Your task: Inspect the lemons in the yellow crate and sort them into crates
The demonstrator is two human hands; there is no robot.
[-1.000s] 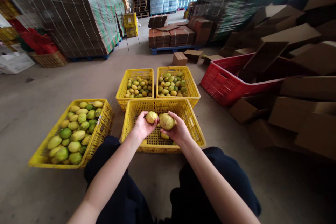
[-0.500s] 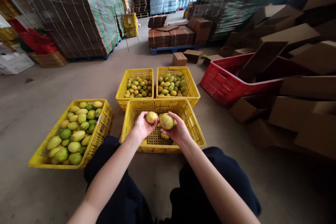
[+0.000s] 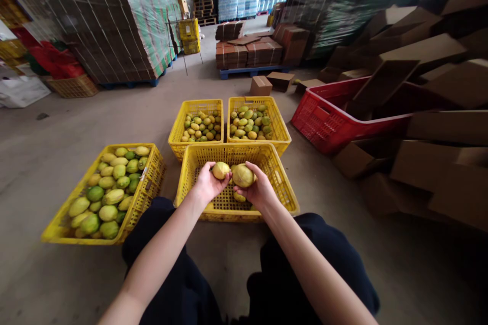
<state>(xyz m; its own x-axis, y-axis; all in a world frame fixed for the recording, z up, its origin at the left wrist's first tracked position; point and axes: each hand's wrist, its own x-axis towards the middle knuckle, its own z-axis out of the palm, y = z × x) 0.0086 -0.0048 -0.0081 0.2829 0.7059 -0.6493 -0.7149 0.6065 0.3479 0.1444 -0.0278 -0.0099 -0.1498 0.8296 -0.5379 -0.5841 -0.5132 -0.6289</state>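
Observation:
My left hand is closed around a small yellow lemon. Close beside it, my right hand grips a larger, duller yellow-green lemon. Both fruits are held above the near yellow crate, where a few more lemons show partly behind my hands. To the left, a yellow crate holds many yellow and green lemons. Two further crates, a back left one and a back right one, touch or nearly touch the near crate's far side and contain smaller-looking fruit.
On the right lies a red crate with cardboard in it, beside a heap of cardboard boxes. Flattened cartons are stacked on a blue pallet ahead. A tall wrapped stack stands at the back left.
Almost nothing differs. Both hands keep hold of their lemons over the near crate, and the view has shifted only very slightly.

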